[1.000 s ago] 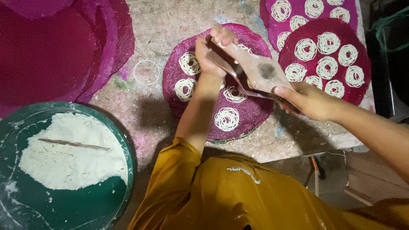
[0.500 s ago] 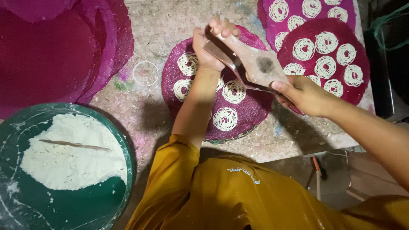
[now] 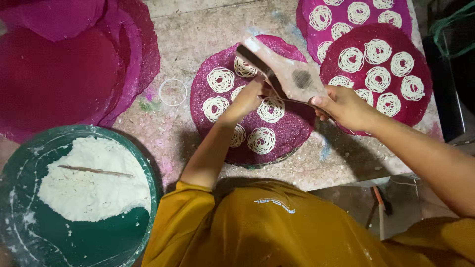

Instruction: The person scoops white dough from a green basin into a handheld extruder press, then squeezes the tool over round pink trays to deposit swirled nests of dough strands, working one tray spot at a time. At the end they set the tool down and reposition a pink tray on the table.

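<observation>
While the right hand (image 3: 344, 106) grips the wooden press (image 3: 287, 71), the left hand (image 3: 247, 98) holds its underside above the middle purple mat (image 3: 292, 131).

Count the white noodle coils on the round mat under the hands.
6 show on the round mat: two at top left, one at left, one in the centre, two near the bottom. The hands and wooden press may hide more.

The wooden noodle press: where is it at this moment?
In the head view, the wooden noodle press is held by both hands above the centre magenta mat, right of its noodle coils.
</observation>
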A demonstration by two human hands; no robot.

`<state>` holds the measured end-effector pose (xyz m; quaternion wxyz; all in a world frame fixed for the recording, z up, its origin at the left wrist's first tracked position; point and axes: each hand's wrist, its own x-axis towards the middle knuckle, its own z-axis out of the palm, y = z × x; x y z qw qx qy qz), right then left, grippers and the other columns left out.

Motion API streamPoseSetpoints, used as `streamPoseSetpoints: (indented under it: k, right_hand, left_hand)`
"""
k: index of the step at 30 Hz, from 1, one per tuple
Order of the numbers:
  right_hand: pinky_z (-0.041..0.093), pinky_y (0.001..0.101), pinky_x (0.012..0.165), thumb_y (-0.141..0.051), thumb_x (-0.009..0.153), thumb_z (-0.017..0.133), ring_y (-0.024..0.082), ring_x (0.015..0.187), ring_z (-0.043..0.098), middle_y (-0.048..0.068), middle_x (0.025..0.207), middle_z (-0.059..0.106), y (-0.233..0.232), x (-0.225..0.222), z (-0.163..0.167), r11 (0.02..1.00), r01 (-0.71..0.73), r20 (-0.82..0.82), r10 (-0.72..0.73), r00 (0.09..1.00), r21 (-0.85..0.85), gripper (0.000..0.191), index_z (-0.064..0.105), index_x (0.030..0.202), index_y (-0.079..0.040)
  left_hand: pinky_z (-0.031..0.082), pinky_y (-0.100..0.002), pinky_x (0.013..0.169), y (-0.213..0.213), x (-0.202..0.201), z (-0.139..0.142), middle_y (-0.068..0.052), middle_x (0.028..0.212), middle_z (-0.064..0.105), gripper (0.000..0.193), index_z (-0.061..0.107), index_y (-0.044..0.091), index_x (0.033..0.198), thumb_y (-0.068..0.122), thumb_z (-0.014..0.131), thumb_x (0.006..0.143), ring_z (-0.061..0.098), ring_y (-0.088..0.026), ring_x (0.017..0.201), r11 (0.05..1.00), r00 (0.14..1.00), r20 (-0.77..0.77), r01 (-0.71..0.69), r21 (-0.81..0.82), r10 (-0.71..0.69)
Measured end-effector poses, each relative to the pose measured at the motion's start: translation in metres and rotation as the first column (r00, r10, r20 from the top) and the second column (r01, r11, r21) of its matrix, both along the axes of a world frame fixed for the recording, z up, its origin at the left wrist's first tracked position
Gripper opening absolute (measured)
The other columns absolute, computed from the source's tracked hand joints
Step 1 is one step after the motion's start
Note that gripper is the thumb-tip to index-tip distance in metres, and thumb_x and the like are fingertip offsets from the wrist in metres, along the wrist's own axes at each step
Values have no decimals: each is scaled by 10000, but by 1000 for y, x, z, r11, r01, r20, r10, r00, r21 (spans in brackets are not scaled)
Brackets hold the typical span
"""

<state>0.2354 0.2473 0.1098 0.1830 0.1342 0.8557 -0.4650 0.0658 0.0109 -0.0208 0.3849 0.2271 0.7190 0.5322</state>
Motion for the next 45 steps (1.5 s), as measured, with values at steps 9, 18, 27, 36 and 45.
streamPoseSetpoints:
  k: [9,18,27,36,45]
  right_hand:
    - [569,348,665,-608,1005,345,177,710,663,74,798,686,32,34,-10,978,-63,-49,54,997,-201,650,645,1042,-33]
    - [575,323,713,-665,968,205,178,739,693,64,768,704,44,26,27,987,-28,323,79,943,-160,777,674,997,-46]
    - [559,373,636,-669,984,310,198,644,641,62,687,635,26,0,17,991,38,190,-63,980,131,722,627,842,-36]
    - [564,397,610,-621,1010,354,221,599,633,100,668,622,34,-9,36,962,26,206,-85,975,273,670,619,847,-28]
    - [583,385,578,-620,1013,348,210,579,643,101,656,638,31,0,44,972,40,247,-99,964,232,690,636,858,-13]
  left_hand:
    - [586,-344,886,-36,45,63,26,1445,690,535,423,269,1588,321,456,1057,719,-174,1010,984,955,-275,-142,-109,108]
    - [473,-427,1052,86,-8,80,-10,950,598,459,575,129,1088,568,458,1028,594,-212,1004,66,716,428,-474,878,-551]
    - [511,-332,813,101,-46,43,39,752,509,339,537,163,847,447,450,1011,532,-132,755,98,660,544,-586,804,-519]
    - [517,-369,762,118,-48,52,36,691,489,319,504,187,774,425,416,967,512,-140,688,140,715,596,-591,795,-367]
    - [474,-336,694,123,-32,45,42,707,484,340,497,195,803,418,388,1036,491,-141,683,94,689,618,-636,766,-378]
